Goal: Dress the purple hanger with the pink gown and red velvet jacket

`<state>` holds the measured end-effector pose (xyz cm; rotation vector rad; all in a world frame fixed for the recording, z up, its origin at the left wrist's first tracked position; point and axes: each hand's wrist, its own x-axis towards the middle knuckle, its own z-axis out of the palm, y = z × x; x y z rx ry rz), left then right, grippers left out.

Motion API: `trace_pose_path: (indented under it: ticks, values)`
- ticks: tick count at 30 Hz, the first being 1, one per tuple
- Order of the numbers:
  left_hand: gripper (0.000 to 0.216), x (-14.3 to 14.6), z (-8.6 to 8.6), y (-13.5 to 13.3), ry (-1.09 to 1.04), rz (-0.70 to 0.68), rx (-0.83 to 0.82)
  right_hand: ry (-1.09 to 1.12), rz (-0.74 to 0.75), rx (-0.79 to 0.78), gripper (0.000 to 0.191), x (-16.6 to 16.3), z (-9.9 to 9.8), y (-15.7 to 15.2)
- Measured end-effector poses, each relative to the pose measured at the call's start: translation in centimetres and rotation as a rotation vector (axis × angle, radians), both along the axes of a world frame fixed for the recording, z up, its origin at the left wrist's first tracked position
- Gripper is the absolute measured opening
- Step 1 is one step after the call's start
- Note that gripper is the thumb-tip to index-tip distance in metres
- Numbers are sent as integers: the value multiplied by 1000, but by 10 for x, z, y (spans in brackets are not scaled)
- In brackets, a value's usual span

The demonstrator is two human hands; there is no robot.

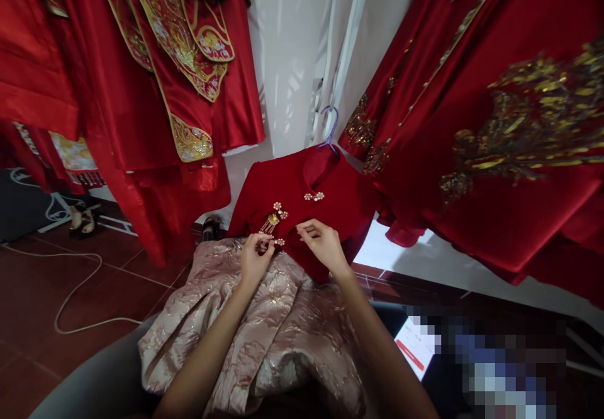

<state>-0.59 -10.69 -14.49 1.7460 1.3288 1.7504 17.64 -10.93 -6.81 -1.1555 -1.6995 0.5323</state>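
A dark red jacket on a purple hanger lies across my lap, over a pinkish-gold brocade cloth. Pearl-and-gold knot buttons run down its front, one with a gold tassel. My left hand pinches the lowest button at the jacket's edge. My right hand pinches the red fabric just right of that button. Both hands have their fingers closed.
Red gowns with gold embroidery hang at left and right. A white wall stands behind. A white cable loops over the red tile floor at left, near a pair of shoes. A blurred screen lies at lower right.
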Motion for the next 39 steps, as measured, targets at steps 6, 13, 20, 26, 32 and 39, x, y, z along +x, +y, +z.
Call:
trace_pose_path:
  ticks: [6,13,20,26,32,39]
  values:
    - [16,0,1,-1,70,-18,-20,-13,31,-38,17,-5,-5,1]
    - [20,0,-1,-1,95,7,3,-25,27,-49,16,-5,-5,1]
    - [19,-2,-1,0,119,-49,-33,-139,122,-95,13,-14,-20,4]
    - [19,-1,-5,1,39,-66,-68,-115,114,-100,14,-28,-32,4]
    - [18,1,-5,-1,37,-24,-70,-106,113,-90,19,-30,-33,3]
    - [18,0,3,-3,87,-36,1,-103,116,-126,19,-27,-33,5]
